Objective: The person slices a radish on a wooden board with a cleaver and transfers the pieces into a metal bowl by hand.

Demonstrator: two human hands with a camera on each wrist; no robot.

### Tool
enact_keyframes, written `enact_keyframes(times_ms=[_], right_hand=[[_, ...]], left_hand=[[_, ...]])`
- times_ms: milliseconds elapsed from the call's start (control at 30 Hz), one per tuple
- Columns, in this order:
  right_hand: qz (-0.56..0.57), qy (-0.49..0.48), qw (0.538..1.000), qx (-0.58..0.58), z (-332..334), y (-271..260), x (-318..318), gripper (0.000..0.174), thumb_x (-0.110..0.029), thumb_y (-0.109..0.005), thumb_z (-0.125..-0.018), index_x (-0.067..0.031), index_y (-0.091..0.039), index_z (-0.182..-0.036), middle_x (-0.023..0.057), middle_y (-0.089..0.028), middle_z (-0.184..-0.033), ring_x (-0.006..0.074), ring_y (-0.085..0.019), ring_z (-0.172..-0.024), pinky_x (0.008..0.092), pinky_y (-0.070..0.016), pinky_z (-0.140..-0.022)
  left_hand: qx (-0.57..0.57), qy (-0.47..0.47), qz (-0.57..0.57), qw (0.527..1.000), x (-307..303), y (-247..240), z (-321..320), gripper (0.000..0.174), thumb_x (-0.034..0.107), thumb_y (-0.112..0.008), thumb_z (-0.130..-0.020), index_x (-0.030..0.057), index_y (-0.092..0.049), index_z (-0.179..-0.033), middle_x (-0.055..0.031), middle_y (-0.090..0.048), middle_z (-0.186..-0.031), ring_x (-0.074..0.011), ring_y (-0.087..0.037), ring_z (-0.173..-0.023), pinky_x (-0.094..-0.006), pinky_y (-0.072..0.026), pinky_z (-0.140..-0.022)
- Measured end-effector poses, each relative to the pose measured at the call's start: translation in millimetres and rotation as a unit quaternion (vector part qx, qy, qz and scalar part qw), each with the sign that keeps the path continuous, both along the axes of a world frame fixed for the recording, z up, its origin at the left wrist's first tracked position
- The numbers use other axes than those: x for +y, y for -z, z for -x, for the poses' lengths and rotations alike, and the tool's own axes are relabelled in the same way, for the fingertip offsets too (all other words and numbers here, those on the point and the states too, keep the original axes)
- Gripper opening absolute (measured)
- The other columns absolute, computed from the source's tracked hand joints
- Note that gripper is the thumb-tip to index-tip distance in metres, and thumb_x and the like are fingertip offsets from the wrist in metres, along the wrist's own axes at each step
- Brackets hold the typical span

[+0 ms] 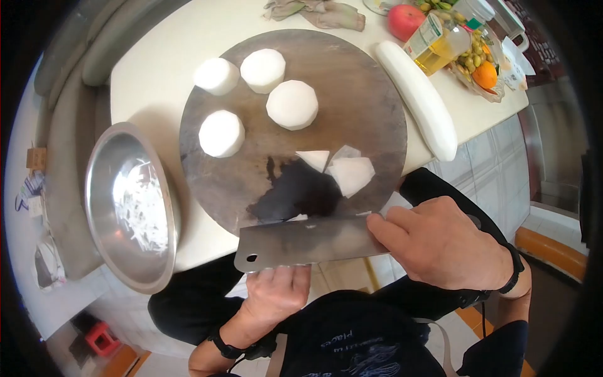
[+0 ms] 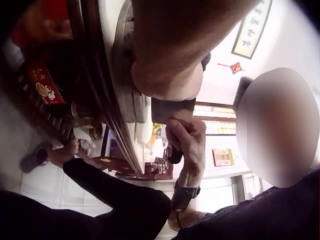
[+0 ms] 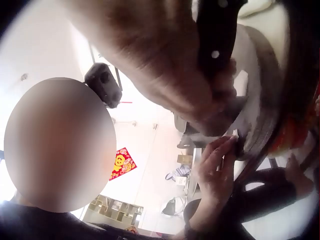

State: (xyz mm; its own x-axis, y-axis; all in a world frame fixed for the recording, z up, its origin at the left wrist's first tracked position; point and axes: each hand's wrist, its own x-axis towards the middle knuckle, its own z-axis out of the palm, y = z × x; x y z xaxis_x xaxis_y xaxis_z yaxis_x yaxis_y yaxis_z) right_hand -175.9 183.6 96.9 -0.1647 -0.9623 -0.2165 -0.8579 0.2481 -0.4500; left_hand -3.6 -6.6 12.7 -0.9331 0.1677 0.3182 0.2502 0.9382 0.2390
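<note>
My right hand grips the handle of a cleaver, its broad blade lying across the near edge of a round wooden chopping board. Below the blade, my left hand has its fingers curled up close against it. In the right wrist view, a small white piece shows pinched at the left fingertips; the blade hides most of it in the head view. Several thick white radish rounds stand on the board's far left half. Thin radish slices lie beside a dark patch.
A metal bowl with white shreds stands left of the board. To the right lies a long peeled white radish. An oil bottle, a red apple and a fruit basket are farther back, with a crumpled cloth-like thing.
</note>
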Motion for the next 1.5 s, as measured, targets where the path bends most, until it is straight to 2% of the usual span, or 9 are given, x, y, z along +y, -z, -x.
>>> enact_keyframes(times_ms=[400,533,600,700,833,1067,1167,1233,1500], right_hand=[[-0.039,-0.011,0.999,-0.002,0,-2,-11,0.027,-0.010,-0.064,-0.078,0.0067,-0.056,-0.098,0.0118,-0.055,-0.076,0.0254,-0.061,-0.058,0.0340,-0.0461,-0.048],[-0.040,-0.011,0.999,-0.013,3,4,-15,0.026,-0.009,-0.063,-0.079,0.0041,-0.057,-0.101,0.0106,-0.055,-0.077,0.0259,-0.061,-0.059,0.0346,-0.0475,-0.052],[-0.021,0.049,0.996,-0.065,4,7,-11,0.023,-0.007,-0.062,-0.079,0.0005,-0.059,-0.101,0.0098,-0.058,-0.077,0.0261,-0.061,-0.061,0.0351,-0.0486,-0.056],[0.000,0.135,0.987,-0.085,5,11,-3,0.020,-0.004,-0.062,-0.079,-0.0013,-0.060,-0.098,0.0099,-0.060,-0.077,0.0265,-0.062,-0.062,0.0353,-0.0485,-0.057],[0.028,0.167,0.981,-0.099,4,15,3,0.018,-0.003,-0.064,-0.078,-0.0012,-0.061,-0.096,0.0107,-0.061,-0.076,0.0272,-0.062,-0.063,0.0364,-0.0480,-0.057],[-0.015,0.133,0.984,-0.118,3,12,4,0.016,-0.006,-0.064,-0.081,-0.0006,-0.061,-0.096,0.0110,-0.061,-0.076,0.0275,-0.061,-0.063,0.0366,-0.0471,-0.057],[-0.022,0.130,0.985,-0.109,3,12,5,0.015,-0.007,-0.064,-0.082,-0.0010,-0.060,-0.094,0.0107,-0.060,-0.076,0.0271,-0.062,-0.063,0.0354,-0.0467,-0.056],[-0.021,0.127,0.987,-0.098,4,12,5,0.015,-0.008,-0.065,-0.082,-0.0012,-0.060,-0.094,0.0105,-0.060,-0.076,0.0266,-0.062,-0.063,0.0348,-0.0466,-0.056],[-0.117,0.091,0.987,-0.066,5,-8,-4,0.018,-0.007,-0.066,-0.077,-0.0025,-0.058,-0.092,0.0097,-0.062,-0.080,0.0255,-0.063,-0.065,0.0343,-0.0477,-0.058]], left_hand=[[-0.052,0.004,0.011,0.999,4,-6,-7,0.024,0.000,-0.066,-0.073,-0.0072,-0.066,-0.096,-0.0220,-0.064,-0.100,-0.0363,-0.064,-0.088,-0.0447,-0.0540,-0.072],[-0.041,0.003,-0.056,0.998,-7,-3,-3,0.024,0.000,-0.068,-0.074,-0.0064,-0.066,-0.097,-0.0207,-0.064,-0.101,-0.0362,-0.064,-0.088,-0.0437,-0.0530,-0.073],[-0.033,-0.033,-0.141,0.989,-9,-7,9,0.027,-0.002,-0.069,-0.070,-0.0047,-0.067,-0.096,-0.0164,-0.065,-0.103,-0.0319,-0.063,-0.089,-0.0395,-0.0516,-0.075],[0.010,-0.006,-0.136,0.991,-17,2,20,0.030,0.003,-0.068,-0.065,-0.0050,-0.067,-0.094,-0.0165,-0.063,-0.103,-0.0285,-0.060,-0.091,-0.0375,-0.0497,-0.077],[0.021,0.018,-0.122,0.992,-19,1,22,0.030,0.005,-0.067,-0.062,-0.0046,-0.067,-0.091,-0.0141,-0.064,-0.103,-0.0267,-0.059,-0.091,-0.0370,-0.0490,-0.076],[0.026,0.030,-0.115,0.993,-19,3,21,0.031,0.005,-0.068,-0.062,-0.0048,-0.068,-0.092,-0.0145,-0.064,-0.103,-0.0276,-0.059,-0.091,-0.0379,-0.0496,-0.076],[0.041,-0.011,-0.100,0.994,-13,3,14,0.031,0.003,-0.069,-0.063,-0.0062,-0.068,-0.092,-0.0163,-0.065,-0.101,-0.0288,-0.060,-0.090,-0.0382,-0.0516,-0.075],[0.100,0.010,-0.074,0.992,-5,9,11,0.030,0.001,-0.069,-0.063,-0.0075,-0.069,-0.092,-0.0176,-0.066,-0.096,-0.0293,-0.061,-0.088,-0.0378,-0.0535,-0.073],[0.084,0.011,-0.076,0.994,-4,13,6,0.031,0.001,-0.070,-0.060,-0.0065,-0.071,-0.090,-0.0167,-0.066,-0.090,-0.0280,-0.062,-0.080,-0.0383,-0.0544,-0.072]])
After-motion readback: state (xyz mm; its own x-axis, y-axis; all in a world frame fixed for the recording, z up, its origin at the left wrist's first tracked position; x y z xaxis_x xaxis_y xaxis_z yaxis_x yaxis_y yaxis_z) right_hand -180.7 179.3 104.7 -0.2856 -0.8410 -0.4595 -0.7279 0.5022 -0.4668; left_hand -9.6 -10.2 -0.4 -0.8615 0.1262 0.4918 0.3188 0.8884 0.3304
